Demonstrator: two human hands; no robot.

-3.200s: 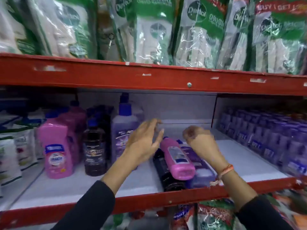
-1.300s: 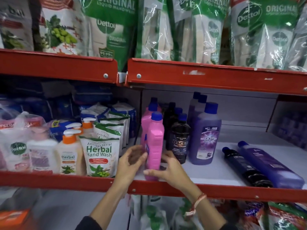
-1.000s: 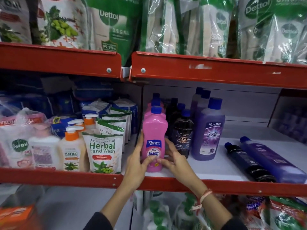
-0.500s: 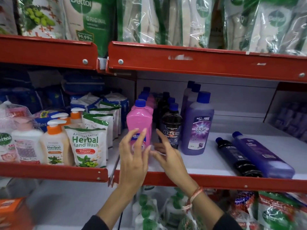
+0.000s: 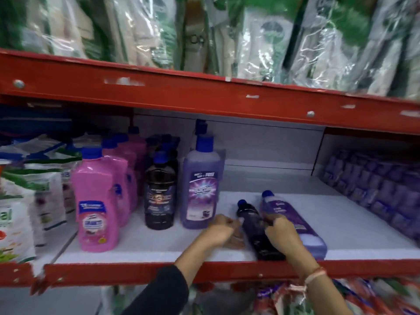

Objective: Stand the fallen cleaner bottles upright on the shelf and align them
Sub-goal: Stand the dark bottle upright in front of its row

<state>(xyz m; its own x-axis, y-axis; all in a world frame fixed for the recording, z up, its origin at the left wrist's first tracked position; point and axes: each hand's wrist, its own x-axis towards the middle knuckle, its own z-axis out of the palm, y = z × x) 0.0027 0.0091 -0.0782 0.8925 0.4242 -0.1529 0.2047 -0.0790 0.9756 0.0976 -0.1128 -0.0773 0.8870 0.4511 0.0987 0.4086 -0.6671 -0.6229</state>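
a shop, red metal shelf (image 5: 204,98), rows of cleaner bottles (image 5: 97,201), stacked refill pouches (image 5: 261,42)

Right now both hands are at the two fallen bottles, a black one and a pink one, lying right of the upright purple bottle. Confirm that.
Not quite. In the head view, the fallen bottles are a black one and a purple one, not pink. Both the left hand and right hand are at them, right of the upright purple bottle.
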